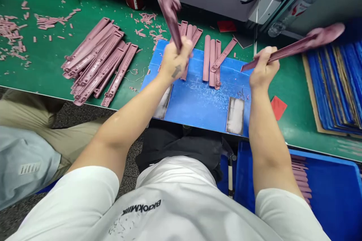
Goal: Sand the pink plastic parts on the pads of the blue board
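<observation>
My left hand is closed around the lower end of a long pink plastic piece, whose rounded, slightly blurred end points up and away. In my right hand is a second long pink plastic piece, tilted out to the right. Both hands are raised over a blue board on the bench. Between them, several pink strips lie on the board, one across the others. More pink strips are partly hidden behind my left hand. A worn grey-white rectangular block rests at the board's front edge.
A pile of pink strips lies left on the green bench, with scattered pink scraps beyond. Stacked blue sheets stand at right. Below is a blue bin holding pink pieces. Another person's leg is at left.
</observation>
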`<state>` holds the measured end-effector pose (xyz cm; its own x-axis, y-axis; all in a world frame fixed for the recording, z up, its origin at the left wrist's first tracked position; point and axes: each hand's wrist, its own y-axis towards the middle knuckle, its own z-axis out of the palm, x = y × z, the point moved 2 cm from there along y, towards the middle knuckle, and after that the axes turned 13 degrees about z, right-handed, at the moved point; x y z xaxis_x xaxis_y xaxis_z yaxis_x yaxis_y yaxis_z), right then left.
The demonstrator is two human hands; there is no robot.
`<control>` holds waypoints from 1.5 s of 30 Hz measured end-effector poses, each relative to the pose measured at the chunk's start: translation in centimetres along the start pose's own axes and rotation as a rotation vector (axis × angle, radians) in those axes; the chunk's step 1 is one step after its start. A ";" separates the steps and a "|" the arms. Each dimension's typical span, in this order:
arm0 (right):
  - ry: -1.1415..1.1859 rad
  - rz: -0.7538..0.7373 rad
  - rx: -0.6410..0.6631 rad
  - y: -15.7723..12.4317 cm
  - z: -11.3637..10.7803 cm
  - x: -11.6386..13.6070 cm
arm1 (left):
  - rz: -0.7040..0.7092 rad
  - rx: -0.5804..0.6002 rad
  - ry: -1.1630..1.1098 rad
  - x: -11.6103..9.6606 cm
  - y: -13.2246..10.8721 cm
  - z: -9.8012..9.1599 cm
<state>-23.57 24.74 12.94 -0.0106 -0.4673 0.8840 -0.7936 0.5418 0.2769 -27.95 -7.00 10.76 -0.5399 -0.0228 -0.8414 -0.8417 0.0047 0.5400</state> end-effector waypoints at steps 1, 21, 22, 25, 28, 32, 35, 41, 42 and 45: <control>-0.086 -0.070 0.034 0.9 0.3 0.1 | 0.091 0.118 0.123 0.2 1.1 0.9; -0.550 -0.316 0.913 -15.8 22.3 14.7 | -0.185 0.376 1.176 -5.0 -2.6 -19.2; -0.625 -0.301 0.966 -18.0 25.1 16.0 | -0.273 0.331 1.209 -5.0 -3.5 -22.0; -0.759 -0.250 0.998 -21.9 31.1 18.4 | -0.410 0.221 1.221 -4.9 -5.4 -28.0; -0.756 -0.128 1.013 -21.7 32.0 18.2 | -0.441 0.100 1.186 -5.0 -6.4 -31.0; -0.555 -0.038 0.909 -18.5 27.2 16.0 | -0.442 0.273 1.175 -4.2 -6.7 -30.7; -0.227 0.064 0.810 -17.3 21.3 14.0 | -0.427 0.337 1.204 -3.5 -6.7 -29.8; 0.319 0.332 0.659 -18.5 8.2 10.1 | -0.235 0.054 0.985 -3.6 -7.9 -29.1; 0.414 0.384 0.605 -18.6 6.1 9.4 | -0.158 -0.049 0.857 -4.0 -8.3 -28.2; 0.612 0.366 0.360 -17.9 -0.3 7.9 | 0.000 -0.256 0.308 -5.2 -10.0 -22.9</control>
<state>-9.27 11.55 15.04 -0.0555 0.2195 0.9740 -0.9531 0.2790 -0.1172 -16.52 -29.80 10.25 -0.4793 -0.3218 -0.8165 -0.7914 -0.2437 0.5606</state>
